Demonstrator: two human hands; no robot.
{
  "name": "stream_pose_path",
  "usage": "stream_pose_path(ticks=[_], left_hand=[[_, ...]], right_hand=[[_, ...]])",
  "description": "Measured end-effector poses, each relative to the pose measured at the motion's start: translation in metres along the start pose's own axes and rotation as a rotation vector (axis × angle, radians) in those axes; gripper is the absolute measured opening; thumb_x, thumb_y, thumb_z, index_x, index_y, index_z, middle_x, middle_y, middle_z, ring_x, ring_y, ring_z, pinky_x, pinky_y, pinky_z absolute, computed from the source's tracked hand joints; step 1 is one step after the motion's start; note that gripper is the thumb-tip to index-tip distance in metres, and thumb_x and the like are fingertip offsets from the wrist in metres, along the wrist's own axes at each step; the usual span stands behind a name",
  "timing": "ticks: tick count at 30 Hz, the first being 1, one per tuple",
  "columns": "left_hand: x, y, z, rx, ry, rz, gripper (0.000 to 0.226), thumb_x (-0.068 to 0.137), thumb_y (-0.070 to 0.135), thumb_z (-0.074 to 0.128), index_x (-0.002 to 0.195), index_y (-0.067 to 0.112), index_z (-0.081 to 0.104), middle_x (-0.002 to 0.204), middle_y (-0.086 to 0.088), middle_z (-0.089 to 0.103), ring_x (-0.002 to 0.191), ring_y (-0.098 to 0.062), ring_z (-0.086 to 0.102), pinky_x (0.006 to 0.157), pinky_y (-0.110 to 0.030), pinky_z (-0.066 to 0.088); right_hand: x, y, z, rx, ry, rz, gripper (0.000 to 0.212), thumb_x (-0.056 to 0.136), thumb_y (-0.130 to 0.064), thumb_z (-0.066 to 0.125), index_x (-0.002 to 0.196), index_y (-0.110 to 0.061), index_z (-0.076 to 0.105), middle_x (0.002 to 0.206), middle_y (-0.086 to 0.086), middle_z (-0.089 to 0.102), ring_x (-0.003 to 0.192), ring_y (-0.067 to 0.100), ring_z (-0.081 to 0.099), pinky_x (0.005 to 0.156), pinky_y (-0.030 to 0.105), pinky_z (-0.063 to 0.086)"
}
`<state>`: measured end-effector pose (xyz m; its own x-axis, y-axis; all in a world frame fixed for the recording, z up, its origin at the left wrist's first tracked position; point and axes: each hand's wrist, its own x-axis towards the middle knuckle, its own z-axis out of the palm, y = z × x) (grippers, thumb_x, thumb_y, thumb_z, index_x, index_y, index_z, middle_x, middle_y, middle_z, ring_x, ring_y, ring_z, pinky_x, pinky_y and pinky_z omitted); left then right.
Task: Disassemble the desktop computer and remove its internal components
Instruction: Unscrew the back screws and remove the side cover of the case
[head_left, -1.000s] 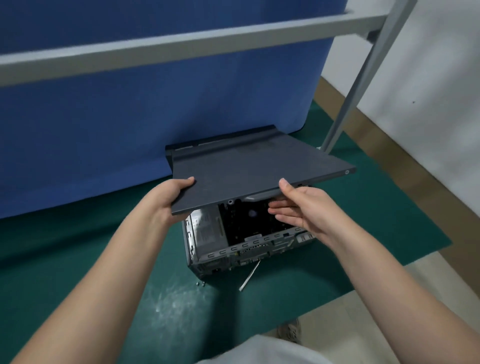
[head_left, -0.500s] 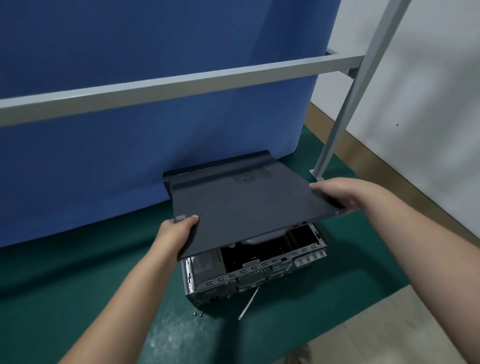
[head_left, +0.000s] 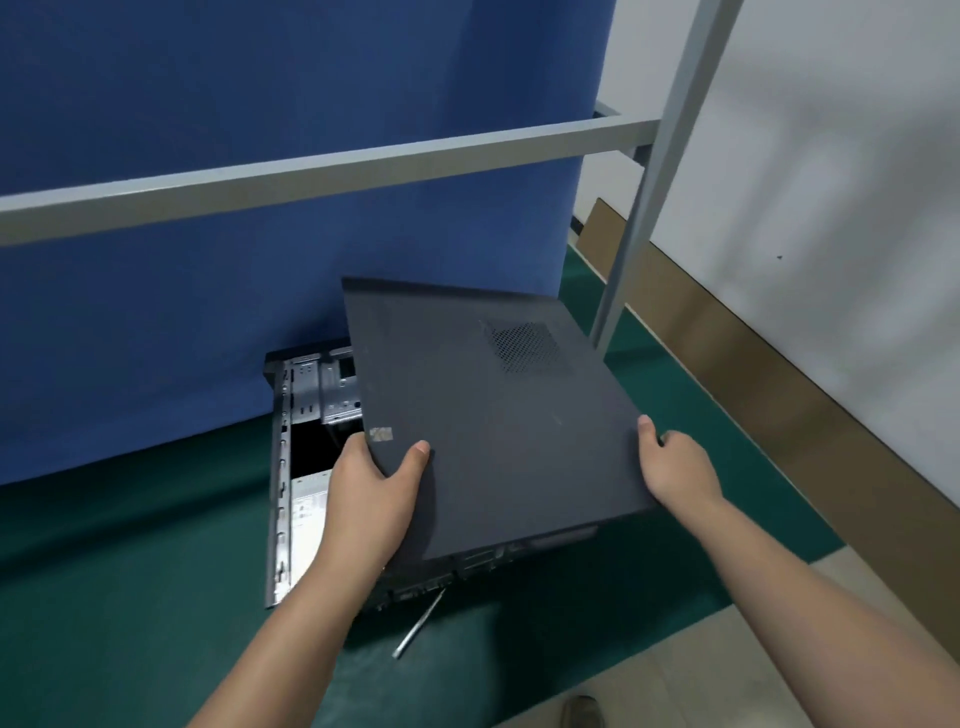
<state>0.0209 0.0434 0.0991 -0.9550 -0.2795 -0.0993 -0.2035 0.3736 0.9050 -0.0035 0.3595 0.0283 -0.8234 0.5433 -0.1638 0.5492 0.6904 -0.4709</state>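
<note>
- Fingers of the left hand (head_left: 371, 491) are clamped on the near left corner of the dark grey flat metal side panel (head_left: 493, 415): thumb on top, remaining fingers hidden underneath.
- Right hand (head_left: 675, 465) is clamped on the panel's right edge near the front corner; thumb is seen on the top face, other fingers wrapped round the edge.
- Panel is held clear of the open grey steel desktop computer chassis (head_left: 298, 467), tilted, shifted to the right, and covering most of the chassis from view.
- Chassis is lying on its side on the green floor mat (head_left: 130, 571), against the blue fabric partition (head_left: 260, 156); bare drive cage and dark interior are exposed at the left.
- Thin silver screwdriver-like tool (head_left: 418, 626) is seen on the mat just beside the chassis rear edge; its type cannot be told for certain.
- Step judged: cover removal, early in the teardown; no internal component looks removed yet.
- Next move calls for the panel to be set down well apart from the chassis, kept clear of the grey metal frame upright (head_left: 649, 208), so both hands are freed for the internals.
</note>
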Motion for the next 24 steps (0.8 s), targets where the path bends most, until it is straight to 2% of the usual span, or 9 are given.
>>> stream_pose_path(ticks=[3, 6, 9, 11, 13, 16, 20, 22, 24], left_hand=[[-0.012, 0.019, 0.047, 0.007, -0.074, -0.063, 0.026, 0.081, 0.031, 0.071, 0.101, 0.017, 0.060, 0.092, 0.007, 0.065, 0.083, -0.011, 0.062, 0.068, -0.027, 0.049], [-0.026, 0.029, 0.095, 0.001, -0.153, -0.125, 0.023, 0.083, 0.031, 0.070, 0.099, 0.017, 0.061, 0.091, 0.007, 0.065, 0.078, -0.007, 0.060, 0.058, -0.021, 0.043], [-0.038, 0.035, 0.140, -0.018, -0.193, -0.169, 0.022, 0.083, 0.029, 0.070, 0.100, 0.016, 0.062, 0.093, 0.004, 0.067, 0.082, -0.013, 0.063, 0.062, -0.025, 0.045], [-0.042, 0.038, 0.165, -0.013, -0.205, -0.188, 0.025, 0.083, 0.029, 0.070, 0.103, 0.016, 0.064, 0.095, 0.004, 0.067, 0.084, -0.014, 0.063, 0.062, -0.023, 0.045], [-0.043, 0.039, 0.186, 0.001, -0.218, -0.223, 0.029, 0.083, 0.031, 0.069, 0.105, 0.013, 0.064, 0.100, 0.000, 0.067, 0.088, -0.019, 0.063, 0.068, -0.027, 0.048], [-0.037, 0.036, 0.213, 0.019, -0.220, -0.283, 0.034, 0.083, 0.033, 0.070, 0.105, 0.009, 0.063, 0.103, -0.007, 0.066, 0.091, -0.025, 0.063, 0.079, -0.034, 0.051], [-0.027, 0.028, 0.243, 0.016, -0.225, -0.351, 0.038, 0.083, 0.036, 0.069, 0.106, 0.007, 0.061, 0.103, -0.008, 0.066, 0.092, -0.027, 0.063, 0.084, -0.039, 0.052], [-0.025, 0.021, 0.257, 0.025, -0.226, -0.365, 0.039, 0.084, 0.038, 0.067, 0.107, 0.007, 0.059, 0.103, -0.006, 0.064, 0.091, -0.025, 0.062, 0.078, -0.036, 0.052], [-0.022, 0.013, 0.268, 0.056, -0.213, -0.369, 0.037, 0.085, 0.039, 0.066, 0.104, 0.009, 0.056, 0.100, -0.003, 0.061, 0.083, -0.020, 0.057, 0.063, -0.028, 0.046]], right_hand=[[0.020, 0.051, -0.026, -0.023, -0.048, 0.052, 0.059, 0.095, -0.059, 0.023, 0.063, -0.013, 0.042, 0.068, 0.005, 0.050, 0.063, 0.025, 0.050, 0.053, 0.032, 0.033], [0.040, 0.099, -0.051, -0.104, -0.086, 0.093, 0.061, 0.095, -0.059, 0.022, 0.062, -0.012, 0.045, 0.070, 0.008, 0.054, 0.064, 0.026, 0.052, 0.054, 0.032, 0.034], [0.060, 0.137, -0.070, -0.172, -0.107, 0.121, 0.068, 0.096, -0.058, 0.022, 0.091, -0.003, 0.063, 0.099, 0.017, 0.064, 0.090, 0.032, 0.060, 0.071, 0.034, 0.042], [0.072, 0.154, -0.081, -0.187, -0.120, 0.139, 0.074, 0.096, -0.058, 0.020, 0.111, 0.001, 0.062, 0.115, 0.020, 0.062, 0.103, 0.034, 0.058, 0.079, 0.034, 0.041], [0.084, 0.164, -0.090, -0.190, -0.129, 0.141, 0.080, 0.095, -0.061, 0.014, 0.117, 0.001, 0.060, 0.121, 0.020, 0.060, 0.108, 0.034, 0.056, 0.079, 0.034, 0.039], [0.101, 0.172, -0.098, -0.184, -0.140, 0.150, 0.086, 0.093, -0.064, 0.007, 0.114, -0.001, 0.062, 0.120, 0.020, 0.060, 0.107, 0.034, 0.056, 0.084, 0.037, 0.041], [0.126, 0.177, -0.100, -0.168, -0.128, 0.158, 0.084, 0.094, -0.064, 0.008, 0.107, -0.001, 0.063, 0.113, 0.019, 0.061, 0.100, 0.033, 0.056, 0.082, 0.038, 0.043], [0.139, 0.182, -0.095, -0.173, -0.117, 0.162, 0.083, 0.094, -0.063, 0.009, 0.106, -0.001, 0.063, 0.110, 0.018, 0.062, 0.093, 0.032, 0.055, 0.076, 0.036, 0.041], [0.151, 0.185, -0.088, -0.191, -0.098, 0.166, 0.080, 0.094, -0.062, 0.009, 0.095, -0.003, 0.063, 0.102, 0.018, 0.063, 0.082, 0.029, 0.051, 0.070, 0.034, 0.040]])
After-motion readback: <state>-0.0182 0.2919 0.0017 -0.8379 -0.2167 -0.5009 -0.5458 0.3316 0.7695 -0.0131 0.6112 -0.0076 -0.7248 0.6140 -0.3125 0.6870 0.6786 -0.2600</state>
